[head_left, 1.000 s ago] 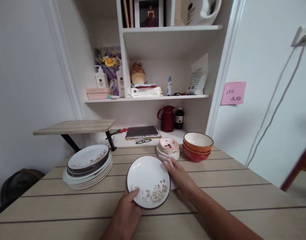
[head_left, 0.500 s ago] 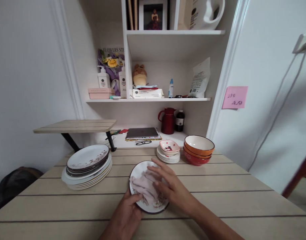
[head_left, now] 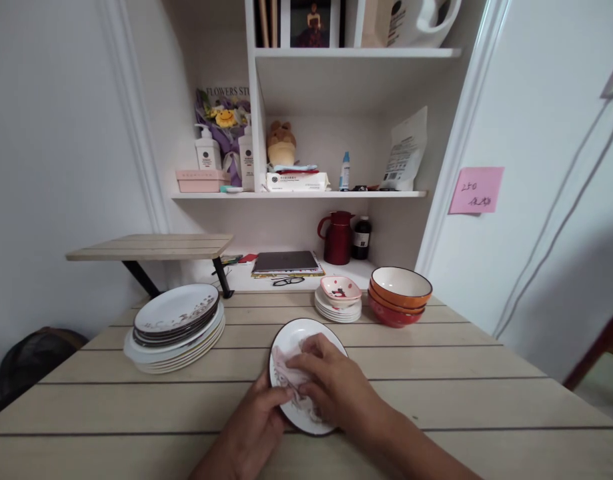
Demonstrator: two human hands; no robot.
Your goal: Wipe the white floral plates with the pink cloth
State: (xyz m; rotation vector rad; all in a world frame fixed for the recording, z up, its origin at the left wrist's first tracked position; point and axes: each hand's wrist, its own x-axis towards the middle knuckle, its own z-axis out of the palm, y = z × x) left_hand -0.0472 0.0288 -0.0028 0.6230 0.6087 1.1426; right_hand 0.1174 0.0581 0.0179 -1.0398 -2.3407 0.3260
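A white plate (head_left: pixel 303 328) with a dark rim and a brown flower print is tilted above the table front. My left hand (head_left: pixel 259 417) grips its lower left edge, thumb on top and fingers underneath. On the plate's face lies a crumpled pale pink cloth (head_left: pixel 285 363). My right hand (head_left: pixel 331 380) presses this cloth with bent fingers, closed over part of it. The hand hides the plate's right side and some of the cloth.
To the left stands a stack of plates (head_left: pixel 176 310) beside a small raised wooden shelf (head_left: pixel 151 247). Behind the held plate are small saucers (head_left: pixel 339 312) topped by a pink dish (head_left: pixel 340 288), and stacked bowls (head_left: pixel 399 297). A red jug (head_left: pixel 337 237) stands farther back.
My right hand's fingers have bent and closed onto the cloth, bunching it up. The plate sits slightly farther right in view and is turned a little. The camera view has shifted slightly.
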